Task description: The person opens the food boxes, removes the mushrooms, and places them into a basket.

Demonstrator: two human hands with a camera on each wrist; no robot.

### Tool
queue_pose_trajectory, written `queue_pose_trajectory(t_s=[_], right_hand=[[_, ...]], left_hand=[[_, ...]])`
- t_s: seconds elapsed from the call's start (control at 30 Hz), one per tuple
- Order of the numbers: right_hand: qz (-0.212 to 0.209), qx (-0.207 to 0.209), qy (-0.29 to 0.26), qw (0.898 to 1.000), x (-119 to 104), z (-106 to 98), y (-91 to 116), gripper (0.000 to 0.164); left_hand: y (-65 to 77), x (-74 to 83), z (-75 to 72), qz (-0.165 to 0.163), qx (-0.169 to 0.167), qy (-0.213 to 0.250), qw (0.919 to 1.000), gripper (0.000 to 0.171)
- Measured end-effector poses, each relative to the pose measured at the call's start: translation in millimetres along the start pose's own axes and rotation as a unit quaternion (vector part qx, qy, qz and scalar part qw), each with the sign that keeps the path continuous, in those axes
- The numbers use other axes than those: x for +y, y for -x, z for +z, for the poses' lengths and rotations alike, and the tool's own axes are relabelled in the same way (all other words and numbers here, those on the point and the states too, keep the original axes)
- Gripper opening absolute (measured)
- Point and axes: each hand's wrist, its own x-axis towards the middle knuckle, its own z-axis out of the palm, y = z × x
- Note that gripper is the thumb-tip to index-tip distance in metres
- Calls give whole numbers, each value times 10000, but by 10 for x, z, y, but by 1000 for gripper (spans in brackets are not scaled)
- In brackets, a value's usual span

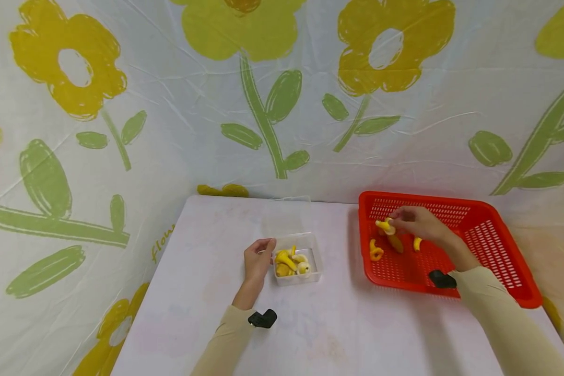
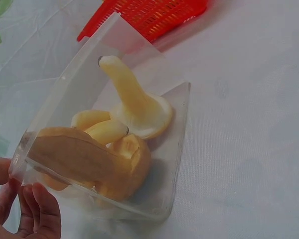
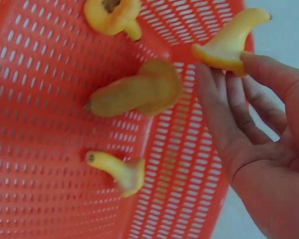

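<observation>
My right hand (image 1: 419,223) is over the left part of the red basket (image 1: 486,230). Its thumb and fingers pinch a yellow mushroom (image 3: 234,42) by the cap, with the stem pointing away from the palm. Below it in the basket lie a brown mushroom (image 3: 139,92) and two yellow mushrooms, one with a hole in its cap (image 3: 112,15) and a smaller one (image 3: 117,172). At the table's middle my left hand (image 1: 257,261) grips the left rim of a clear plastic box (image 1: 301,280). Several yellow, whitish and brown mushrooms (image 2: 139,112) lie in the box.
The box's clear lid (image 1: 286,216) stands hinged back behind it. The white table (image 1: 207,240) reaches to a flower-printed cloth (image 1: 319,130) hanging at the back and left. The basket stands at the table's right side, its long wall near the cloth.
</observation>
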Motion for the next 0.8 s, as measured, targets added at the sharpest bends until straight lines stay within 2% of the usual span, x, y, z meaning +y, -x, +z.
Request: queue_pose_trajectory(t_s=[0.17,0.33,0.8], right_hand=[[563,-223,155,9980,113,2,-48,33],[979,-335,69,9946,134,27,-91,32],[1078,-646,489,9909,-53,221,-164,31]], left_hand=[[6,1,15,-12,-23,8,10000,25],[13,-4,23,7,-73,59,10000,24],[38,17,19,39,-106,107,9999,26]])
